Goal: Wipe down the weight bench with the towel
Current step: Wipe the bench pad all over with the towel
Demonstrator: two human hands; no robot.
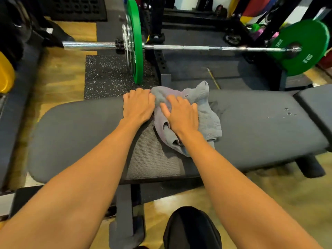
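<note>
Two hands are resting on the weight bench (251,126) pad: the right hand (181,115) is pressing flat, fingers spread, on the crumpled grey towel (206,112) at mid-bench; the left hand (138,105) is lying beside it, fingertips curled at the towel's edge. Behind the bench, a green plate (301,49) is showing "10 KG".

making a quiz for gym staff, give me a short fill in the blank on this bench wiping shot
1. The right hand presses flat on a crumpled grey ____.
2. The left hand rests on the bench pad, just ____ of the towel.
3. The weight plates on the barbell are coloured ____.
4. Droplets sit on the pad to the towel's ____.

Missing words: towel; left; green; right
</note>
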